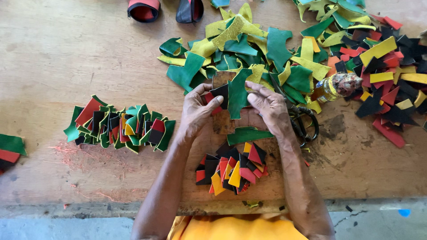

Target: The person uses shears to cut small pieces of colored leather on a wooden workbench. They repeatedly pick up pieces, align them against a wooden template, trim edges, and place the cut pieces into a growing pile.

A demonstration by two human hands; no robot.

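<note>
Green leather piece (238, 94), with a black scrap against it, is pinched between both hands near the middle of the worktop (66, 53): left hand (195, 111) gripping the black side, right hand (267, 106) the green. Scissors (304, 122) lie just beside the right hand; a small stack of mixed scraps (231, 171) sits toward the near edge.

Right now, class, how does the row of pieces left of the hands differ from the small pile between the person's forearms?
The row is long, mostly green, its pieces overlapped in a line. The small pile is compact, mostly black, red and yellow, and loosely heaped. The row lies beyond the left hand; the small pile lies nearer the body, below the right hand. Both are flat cut scraps on the wooden table.
</note>
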